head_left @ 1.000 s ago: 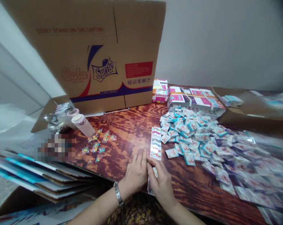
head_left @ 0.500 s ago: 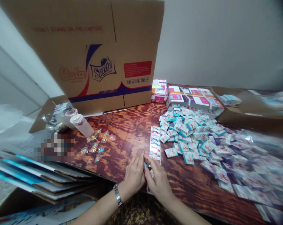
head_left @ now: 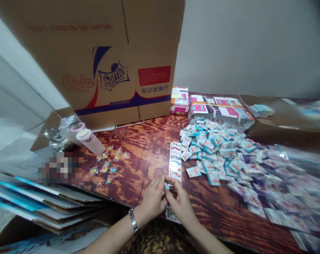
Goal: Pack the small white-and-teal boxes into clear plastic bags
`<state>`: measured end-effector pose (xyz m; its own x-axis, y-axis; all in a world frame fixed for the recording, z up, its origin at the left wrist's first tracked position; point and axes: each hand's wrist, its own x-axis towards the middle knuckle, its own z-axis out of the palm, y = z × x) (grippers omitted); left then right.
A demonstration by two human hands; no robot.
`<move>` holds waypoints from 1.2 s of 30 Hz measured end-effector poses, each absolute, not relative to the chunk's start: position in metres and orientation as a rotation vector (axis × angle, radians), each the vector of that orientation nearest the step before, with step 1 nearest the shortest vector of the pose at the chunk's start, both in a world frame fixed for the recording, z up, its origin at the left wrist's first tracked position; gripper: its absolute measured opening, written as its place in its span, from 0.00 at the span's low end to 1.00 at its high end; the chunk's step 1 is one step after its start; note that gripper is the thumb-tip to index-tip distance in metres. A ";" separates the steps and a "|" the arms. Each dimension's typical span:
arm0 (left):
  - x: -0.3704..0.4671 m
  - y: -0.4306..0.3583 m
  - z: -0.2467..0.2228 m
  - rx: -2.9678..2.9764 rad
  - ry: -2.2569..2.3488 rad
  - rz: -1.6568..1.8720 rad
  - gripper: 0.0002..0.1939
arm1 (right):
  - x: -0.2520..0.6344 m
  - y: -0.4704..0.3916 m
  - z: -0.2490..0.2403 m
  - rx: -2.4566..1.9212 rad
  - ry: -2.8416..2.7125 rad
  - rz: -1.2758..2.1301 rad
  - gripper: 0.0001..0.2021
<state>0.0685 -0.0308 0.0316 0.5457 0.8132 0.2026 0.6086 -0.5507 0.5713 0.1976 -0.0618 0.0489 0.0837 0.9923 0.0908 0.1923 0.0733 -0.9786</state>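
My left hand [head_left: 152,198], with a metal watch on its wrist, and my right hand [head_left: 180,201] meet near the table's front edge. Between their fingertips is a small light-blue and white box [head_left: 166,186], mostly covered by the fingers; both hands are closed on it. Under and beyond my hands lies a strip of stickers [head_left: 175,158] with rows of small coloured pictures. To the right spreads a heap of small blue and white boxes [head_left: 214,150] printed with a red hand.
Small clear packets [head_left: 105,166] of coloured pieces lie left of centre, near a pink bottle [head_left: 92,143]. A large carton [head_left: 123,106] stands behind. Wrapped bundles [head_left: 220,109] and an open carton [head_left: 268,127] sit at the back right. Folded cardboard [head_left: 51,201] juts in at the front left.
My right fingers have bent and shifted around the small box, showing more of its blue side. My left hand stays nearly in place. The view has tilted slightly.
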 end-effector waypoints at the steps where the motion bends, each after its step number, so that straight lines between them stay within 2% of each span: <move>1: 0.067 -0.031 0.033 2.344 1.137 0.631 0.35 | 0.200 -0.061 0.048 -1.328 -1.305 1.002 0.15; 6: 0.060 -0.031 0.041 2.346 1.115 0.626 0.35 | 0.222 -0.054 0.047 -1.440 -1.299 1.037 0.16; 12: 0.048 -0.036 0.026 2.356 1.212 0.581 0.29 | 0.279 -0.030 0.048 -1.573 -1.330 0.792 0.18; 14: 0.043 -0.037 0.019 2.362 1.240 0.602 0.27 | 0.303 -0.015 0.059 -1.637 -1.292 0.622 0.19; 19: 0.028 -0.037 0.004 2.354 1.327 0.689 0.22 | 0.325 0.007 0.084 -1.727 -1.445 -0.125 0.23; 21: 0.023 -0.036 -0.002 2.343 1.395 0.746 0.20 | 0.306 0.003 0.079 -1.669 -1.676 -0.075 0.21; 24: 0.019 -0.033 -0.009 2.322 1.461 0.801 0.19 | 0.261 -0.013 0.057 -1.556 -2.102 0.374 0.17; 26: 0.017 -0.031 -0.012 2.312 1.448 0.807 0.18 | 0.230 -0.022 0.041 -1.559 -2.267 0.515 0.18; 30: 0.016 -0.029 -0.018 2.317 1.386 0.814 0.18 | 0.193 -0.024 0.025 -1.631 -2.411 0.486 0.17; 36: 0.016 -0.031 -0.027 2.388 1.370 0.831 0.19 | 0.186 -0.017 0.024 -1.694 -2.546 0.412 0.07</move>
